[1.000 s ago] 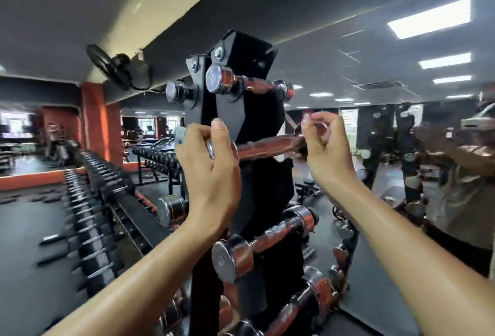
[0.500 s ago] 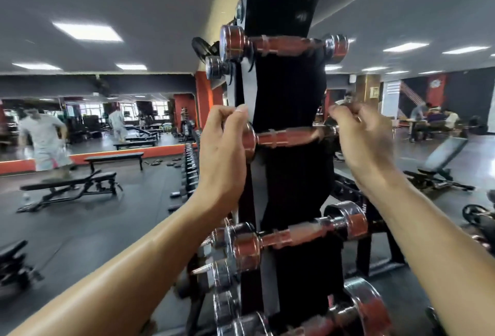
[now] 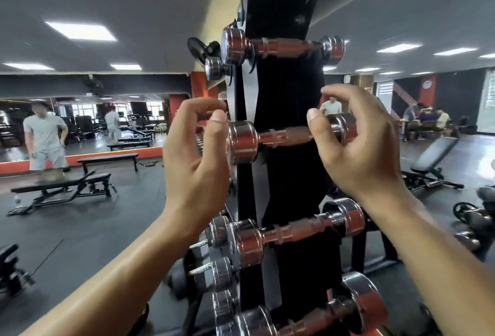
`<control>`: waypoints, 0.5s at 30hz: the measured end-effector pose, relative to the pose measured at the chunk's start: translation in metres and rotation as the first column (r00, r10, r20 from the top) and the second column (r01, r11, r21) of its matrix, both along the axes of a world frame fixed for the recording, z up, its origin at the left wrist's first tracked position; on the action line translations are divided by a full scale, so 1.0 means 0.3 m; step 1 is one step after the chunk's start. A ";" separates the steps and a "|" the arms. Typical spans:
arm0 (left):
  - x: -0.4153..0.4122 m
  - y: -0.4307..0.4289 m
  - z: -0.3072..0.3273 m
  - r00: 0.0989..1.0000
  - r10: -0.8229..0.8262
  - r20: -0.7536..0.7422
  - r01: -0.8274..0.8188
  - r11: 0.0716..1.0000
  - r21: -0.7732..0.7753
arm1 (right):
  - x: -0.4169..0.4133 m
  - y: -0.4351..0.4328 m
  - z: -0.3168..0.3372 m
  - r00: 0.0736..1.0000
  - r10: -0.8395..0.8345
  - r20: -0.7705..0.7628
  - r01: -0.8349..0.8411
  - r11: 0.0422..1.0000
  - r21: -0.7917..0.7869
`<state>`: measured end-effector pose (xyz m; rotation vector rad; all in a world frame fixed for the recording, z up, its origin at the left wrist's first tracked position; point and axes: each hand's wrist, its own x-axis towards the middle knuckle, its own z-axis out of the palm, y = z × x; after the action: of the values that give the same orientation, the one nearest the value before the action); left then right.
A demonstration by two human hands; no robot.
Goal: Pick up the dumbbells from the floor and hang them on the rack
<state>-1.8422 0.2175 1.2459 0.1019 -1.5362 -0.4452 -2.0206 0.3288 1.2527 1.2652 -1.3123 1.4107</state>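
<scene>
A chrome dumbbell lies across the second level of the tall black vertical rack, right in front of me. My left hand hovers beside its left head, fingers apart and curled, holding nothing. Around the right head my right hand is loosely cupped with fingers spread, thumb in front of the handle, without a closed grip. Another dumbbell sits on the top level, one more on the level below, and a larger one lower still.
Flat benches stand on the dark floor to the left, before a wall mirror showing a person. An incline bench is on the right, with people seated far behind it. More weights lie at the right edge.
Both hands were closed on the dumbbell's ends while setting it on the second level. Now the fingers have opened and the dumbbell rests on the rack by itself.
</scene>
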 end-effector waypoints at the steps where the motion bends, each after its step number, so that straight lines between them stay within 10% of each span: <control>1: 0.011 -0.006 -0.013 1.000 0.001 0.013 -0.001 1.000 -0.006 | 0.022 0.008 -0.006 0.999 -0.025 -0.025 0.025 1.000 0.015; 15: 0.620 -0.407 -0.115 0.983 -0.060 0.172 0.065 0.998 -0.021 | 0.722 -0.285 -0.014 0.971 -0.168 -0.169 0.185 0.978 0.091</control>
<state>-1.6563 0.0953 1.2113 0.0731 -1.7176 -0.4759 -1.8039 0.2433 1.2484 1.2692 -1.3672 1.1045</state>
